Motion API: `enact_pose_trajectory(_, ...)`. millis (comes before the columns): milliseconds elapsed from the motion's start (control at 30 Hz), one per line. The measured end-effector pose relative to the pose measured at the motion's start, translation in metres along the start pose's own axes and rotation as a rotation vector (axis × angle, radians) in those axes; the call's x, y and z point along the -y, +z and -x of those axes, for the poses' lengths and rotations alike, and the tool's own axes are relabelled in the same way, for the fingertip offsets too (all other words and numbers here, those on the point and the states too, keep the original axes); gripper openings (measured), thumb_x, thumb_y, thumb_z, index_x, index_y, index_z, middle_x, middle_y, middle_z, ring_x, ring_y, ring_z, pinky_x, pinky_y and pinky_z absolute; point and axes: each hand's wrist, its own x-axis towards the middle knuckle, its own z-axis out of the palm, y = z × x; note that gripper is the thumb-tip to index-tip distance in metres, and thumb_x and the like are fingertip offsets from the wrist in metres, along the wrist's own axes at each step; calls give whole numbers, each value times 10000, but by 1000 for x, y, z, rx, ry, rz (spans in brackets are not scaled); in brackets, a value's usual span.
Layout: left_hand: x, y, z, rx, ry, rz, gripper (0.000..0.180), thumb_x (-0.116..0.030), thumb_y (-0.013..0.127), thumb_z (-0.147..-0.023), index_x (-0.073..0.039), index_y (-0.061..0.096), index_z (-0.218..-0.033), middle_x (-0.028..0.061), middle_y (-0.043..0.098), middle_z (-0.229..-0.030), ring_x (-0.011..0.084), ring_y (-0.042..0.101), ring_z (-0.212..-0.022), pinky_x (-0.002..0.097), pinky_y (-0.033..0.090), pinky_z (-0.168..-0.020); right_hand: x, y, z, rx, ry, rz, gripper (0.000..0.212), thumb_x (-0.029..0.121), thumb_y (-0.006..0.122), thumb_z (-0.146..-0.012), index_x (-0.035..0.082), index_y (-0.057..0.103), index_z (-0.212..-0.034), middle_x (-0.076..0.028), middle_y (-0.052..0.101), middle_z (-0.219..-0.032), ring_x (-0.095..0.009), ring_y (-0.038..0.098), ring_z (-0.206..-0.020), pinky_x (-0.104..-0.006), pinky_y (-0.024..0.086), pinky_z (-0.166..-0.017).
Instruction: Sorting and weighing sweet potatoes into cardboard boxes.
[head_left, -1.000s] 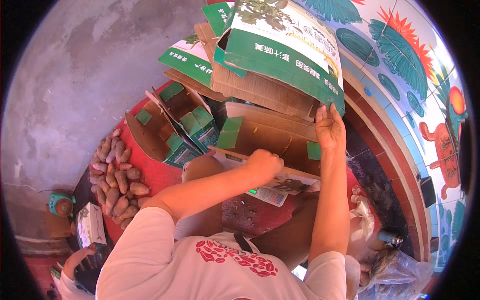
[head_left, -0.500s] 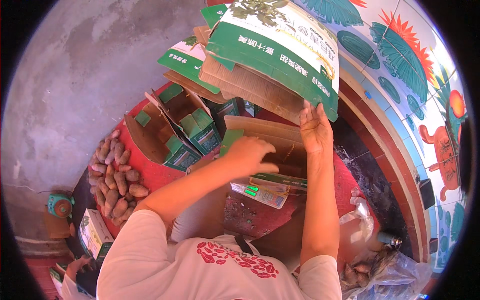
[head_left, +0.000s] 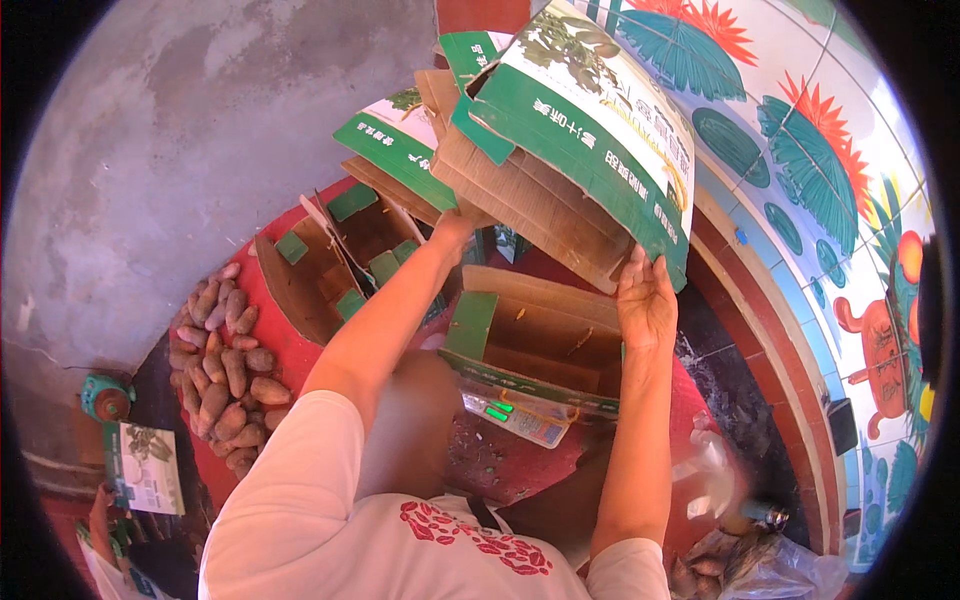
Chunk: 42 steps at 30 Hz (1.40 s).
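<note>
A green-and-white cardboard carton [head_left: 590, 130] is held up and tilted in front of me, with brown flaps hanging from its underside. My right hand [head_left: 647, 298] has its fingers bent up against the lower right edge of this carton, the palm facing me. At its lower left, my left hand [head_left: 453, 232] is closed on the cardboard edge, fingertips hidden behind it. Below, between my arms, an open carton [head_left: 550, 330] rests on a weighing scale [head_left: 522, 422] with green lit digits.
Several sweet potatoes [head_left: 228, 385] lie heaped on the red ground cover at left. Open cartons [head_left: 305, 275] stand beyond them, near another green-and-white carton [head_left: 395, 150]. At lower left, another person's hand is beside a box [head_left: 148, 468]. A clear plastic bag [head_left: 795, 568] lies lower right.
My left hand has gone from above the open carton up to the raised cardboard's lower left edge. The raised carton has shifted slightly right. At lower left, the small box has changed its tilt.
</note>
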Motion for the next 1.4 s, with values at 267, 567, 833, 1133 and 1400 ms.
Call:
enact_pose_trajectory(267,-14,16,-12,211,-70,264,318,-341,503,-871,-130,518,-1108,65,607,-1021,204,564,-916,379,435,-781,2,1,3,37,3,25,207,56,547,-865,21,538,-1069,-116,603,-1041,-248,601,-938,-305,527,-745)
enact_pose_trajectory(567,-45,19,7,164,105,462,280,-294,490,-878,-106,523,-1082,48,626,-904,176,586,-739,318,424,-572,7,4,2,160,11,-14,199,81,486,-905,-4,524,-1081,-145,598,-1056,-248,606,-940,-318,532,-733)
enact_pose_trajectory(833,-43,8,-2,164,262,594,244,-246,473,-889,-77,529,-1055,47,640,-813,147,599,-597,251,385,-370,19,21,8,253,-56,-2,224,91,527,-888,8,527,-1096,-129,596,-1060,-240,598,-916,-291,489,-712)
enact_pose_trajectory(1133,-69,-11,-2,82,384,572,215,-224,519,-892,-18,522,-956,58,586,-737,133,523,-514,253,357,-343,74,42,38,444,-192,-55,150,75,525,-888,-36,548,-987,-150,599,-926,-192,562,-815,-267,481,-703)
enact_pose_trajectory(1400,-117,-51,5,77,488,650,191,-214,524,-893,-36,523,-961,40,595,-764,126,542,-567,257,372,-394,134,29,64,498,-344,-244,89,24,510,-882,-45,557,-913,-133,576,-901,-189,560,-845,-271,479,-737)
